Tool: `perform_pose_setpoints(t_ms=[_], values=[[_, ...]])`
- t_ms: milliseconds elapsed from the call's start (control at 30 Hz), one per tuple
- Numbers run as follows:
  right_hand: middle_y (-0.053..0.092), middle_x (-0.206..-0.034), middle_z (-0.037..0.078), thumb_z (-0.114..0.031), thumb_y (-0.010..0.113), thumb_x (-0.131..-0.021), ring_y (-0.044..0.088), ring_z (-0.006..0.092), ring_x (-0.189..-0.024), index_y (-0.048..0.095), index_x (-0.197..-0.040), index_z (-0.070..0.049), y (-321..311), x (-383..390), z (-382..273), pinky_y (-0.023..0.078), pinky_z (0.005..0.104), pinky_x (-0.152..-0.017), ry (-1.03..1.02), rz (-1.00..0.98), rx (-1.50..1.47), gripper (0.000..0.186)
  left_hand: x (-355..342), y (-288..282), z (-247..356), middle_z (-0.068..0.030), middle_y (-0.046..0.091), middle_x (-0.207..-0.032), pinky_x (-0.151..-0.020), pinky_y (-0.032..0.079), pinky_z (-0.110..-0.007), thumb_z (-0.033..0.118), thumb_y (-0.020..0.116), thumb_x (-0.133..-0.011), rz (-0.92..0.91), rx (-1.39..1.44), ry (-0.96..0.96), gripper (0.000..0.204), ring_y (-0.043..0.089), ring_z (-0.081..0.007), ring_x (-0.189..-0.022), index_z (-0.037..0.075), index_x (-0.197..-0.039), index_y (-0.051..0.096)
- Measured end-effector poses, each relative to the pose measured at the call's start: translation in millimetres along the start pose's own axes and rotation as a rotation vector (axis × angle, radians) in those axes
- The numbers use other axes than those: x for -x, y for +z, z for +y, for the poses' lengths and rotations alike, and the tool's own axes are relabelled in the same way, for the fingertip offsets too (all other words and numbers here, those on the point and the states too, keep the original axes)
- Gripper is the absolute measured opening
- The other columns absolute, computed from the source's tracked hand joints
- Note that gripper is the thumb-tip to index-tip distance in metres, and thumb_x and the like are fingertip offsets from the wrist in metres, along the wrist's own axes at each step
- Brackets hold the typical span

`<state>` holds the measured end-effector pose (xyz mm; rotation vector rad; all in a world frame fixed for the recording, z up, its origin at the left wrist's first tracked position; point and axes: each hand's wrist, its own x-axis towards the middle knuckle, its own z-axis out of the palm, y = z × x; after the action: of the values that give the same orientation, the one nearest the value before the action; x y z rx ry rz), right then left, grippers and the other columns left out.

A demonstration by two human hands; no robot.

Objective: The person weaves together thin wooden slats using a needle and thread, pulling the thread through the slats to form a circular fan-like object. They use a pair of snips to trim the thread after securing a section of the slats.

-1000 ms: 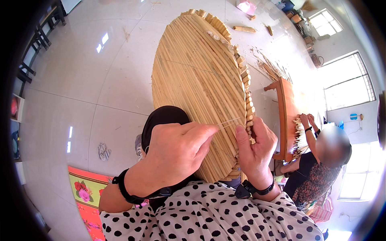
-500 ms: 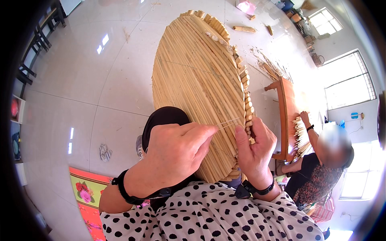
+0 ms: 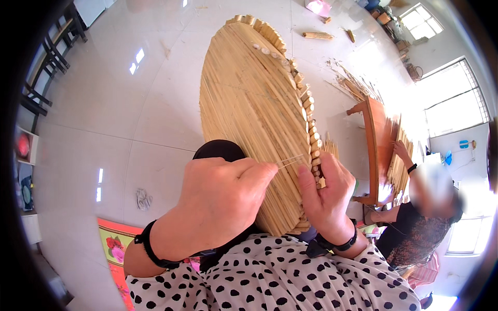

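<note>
An oval-looking panel of straw-coloured stalks [image 3: 249,103], laid side by side, leans up from my lap, with cut stalk ends along its right edge. Two strands of pale thread [image 3: 291,161] run taut across its lower right part. My left hand [image 3: 220,194] is closed in a pinch on the thread, above the panel's face. On the panel's right rim, my right hand [image 3: 329,194] grips the edge, thumb on the face and fingers wrapped behind, where they are partly hidden. A dark round pad [image 3: 219,149] shows behind my left hand.
At right, a co-worker [image 3: 415,223] handles a bundle of stalks [image 3: 399,168] by a brown wooden table [image 3: 371,150]. Loose stalks [image 3: 358,83] and a small bundle [image 3: 317,36] lie on the tiled floor. A floral cloth [image 3: 115,246] is at lower left.
The panel has tilted slightly, its top swinging a little left. The background has shifted slightly right. Both hands keep their holds, and the co-worker's stalk bundle has changed position.
</note>
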<state>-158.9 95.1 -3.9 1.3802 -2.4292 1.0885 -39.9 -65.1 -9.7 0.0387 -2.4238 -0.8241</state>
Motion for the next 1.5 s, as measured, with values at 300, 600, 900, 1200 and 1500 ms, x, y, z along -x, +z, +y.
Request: perform_pose_setpoints(t_ms=[300, 600, 900, 1200, 1500], values=[[0.052, -0.067, 0.01, 0.0, 0.067, -0.078, 0.052, 0.027, -0.052, 0.057, -0.096, 0.003, 16.3, 3.5, -26.8, 0.042, 0.0351, -0.045, -0.095, -0.033, -0.166, 0.021, 10.8, -38.7, 9.2, -0.0017, 0.057, -0.06, -0.043, 0.034, -0.031, -0.002, 0.069, -0.072, -0.06, -0.141, -0.05, 0.018, 0.047, -0.0207, -0.044, 0.007, -0.088, 0.066], [0.053, -0.076, 0.013, -0.005, 0.074, -0.071, 0.054, 0.0261, -0.059, 0.054, -0.111, 0.011, 21.2, 10.8, -26.2, 0.044, 0.0342, -0.051, -0.149, -0.158, -0.411, 0.047, 30.2, -56.8, 17.9, -0.0056, 0.058, -0.06, -0.045, 0.037, -0.028, -0.003, 0.068, -0.079, -0.168, -0.106, -0.259, 0.018, 0.05, -0.0184, -0.046, 0.004, -0.095, 0.07], [0.05, -0.098, 0.017, -0.024, 0.077, -0.075, 0.056, 0.0293, -0.081, 0.047, -0.128, 0.015, 26.3, 21.2, 4.5, 0.051, 0.0347, -0.068, -0.264, -0.253, -0.734, 0.072, 17.8, -73.3, 20.8, -0.0061, 0.054, -0.056, -0.045, 0.037, -0.029, 0.0, 0.066, -0.081, -0.39, -0.144, -0.347, 0.018, 0.049, -0.0182, -0.046, 0.005, -0.098, 0.071], [0.051, -0.11, 0.019, -0.022, 0.077, -0.077, 0.06, 0.0311, -0.087, 0.047, -0.135, 0.008, 37.0, 28.5, 23.2, 0.053, 0.0351, -0.073, -0.246, -0.29, -0.979, 0.071, 15.5, -75.0, 22.9, -0.0016, 0.048, -0.055, -0.043, 0.032, -0.03, 0.0, 0.07, -0.072, -0.385, -0.342, -0.181, 0.026, 0.043, -0.0171, -0.045, 0.009, -0.097, 0.072], [0.053, -0.111, 0.019, -0.022, 0.078, -0.073, 0.06, 0.0317, -0.091, 0.049, -0.131, 0.01, 39.2, 25.5, 25.9, 0.054, 0.0362, -0.076, -0.287, -0.258, -0.937, 0.072, 12.3, -69.0, 19.0, -0.0015, 0.045, -0.055, -0.043, 0.029, -0.03, 0.0, 0.071, -0.065, -0.36, -0.317, -0.091, 0.032, 0.039, -0.0176, -0.045, 0.006, -0.096, 0.071]])
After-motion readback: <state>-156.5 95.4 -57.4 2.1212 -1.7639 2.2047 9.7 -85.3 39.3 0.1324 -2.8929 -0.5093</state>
